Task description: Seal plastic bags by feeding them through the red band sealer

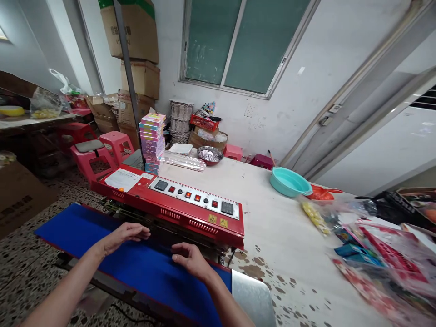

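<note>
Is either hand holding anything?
No; the left hand and right hand lie flat and empty on the blue conveyor belt.

Stained table (289,236) under red sealer (177,204)

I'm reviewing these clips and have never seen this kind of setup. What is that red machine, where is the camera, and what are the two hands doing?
The single picture comes from a camera worn on the person's head, looking down at their own bare hands. The red machine has a panel of buttons and stands on a pale table; a blue belt runs along its front. The left hand and right hand lie flat on the belt, holding nothing. Also on the table: a teal bowl, a stack of small boxes and packaged goods.
</note>
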`<state>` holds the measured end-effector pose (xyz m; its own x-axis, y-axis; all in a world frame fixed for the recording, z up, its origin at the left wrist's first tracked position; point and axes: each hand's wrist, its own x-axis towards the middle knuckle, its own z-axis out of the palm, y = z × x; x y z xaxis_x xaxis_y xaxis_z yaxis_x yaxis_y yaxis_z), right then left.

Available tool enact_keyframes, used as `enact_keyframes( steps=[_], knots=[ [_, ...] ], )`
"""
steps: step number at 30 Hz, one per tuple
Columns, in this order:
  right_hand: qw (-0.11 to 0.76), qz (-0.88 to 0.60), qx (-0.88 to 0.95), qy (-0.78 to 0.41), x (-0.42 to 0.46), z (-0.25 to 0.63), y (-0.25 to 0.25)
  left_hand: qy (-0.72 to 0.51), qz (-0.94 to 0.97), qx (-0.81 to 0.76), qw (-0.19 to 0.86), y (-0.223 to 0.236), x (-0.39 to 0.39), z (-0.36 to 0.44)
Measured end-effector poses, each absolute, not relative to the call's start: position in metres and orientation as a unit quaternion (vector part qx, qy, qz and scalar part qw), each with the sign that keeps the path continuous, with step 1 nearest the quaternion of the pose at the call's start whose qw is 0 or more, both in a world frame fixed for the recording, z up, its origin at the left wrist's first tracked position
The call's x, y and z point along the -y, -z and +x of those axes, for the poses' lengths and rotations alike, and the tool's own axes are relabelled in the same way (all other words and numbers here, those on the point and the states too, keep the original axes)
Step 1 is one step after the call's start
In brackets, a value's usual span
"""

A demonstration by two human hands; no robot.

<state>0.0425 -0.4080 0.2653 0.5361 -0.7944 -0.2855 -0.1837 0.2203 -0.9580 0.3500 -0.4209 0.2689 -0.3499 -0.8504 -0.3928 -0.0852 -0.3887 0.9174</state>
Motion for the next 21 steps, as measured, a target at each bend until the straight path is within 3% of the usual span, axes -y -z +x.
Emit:
enact_keyframes(
  steps=[10, 21],
  knots=[
    [0.611, -0.522, -0.531, 0.268, 0.374, -0.051, -0.272, 0.763, 0.289, 0.529, 0.234, -0.274, 0.416, 0.194],
    [0.638, -0.591, -0.417, 0.265, 0.387, 0.052, -0.27, 0.66, 0.503, 0.465, 0.309, -0.277, 0.405, 0.354]
  ],
)
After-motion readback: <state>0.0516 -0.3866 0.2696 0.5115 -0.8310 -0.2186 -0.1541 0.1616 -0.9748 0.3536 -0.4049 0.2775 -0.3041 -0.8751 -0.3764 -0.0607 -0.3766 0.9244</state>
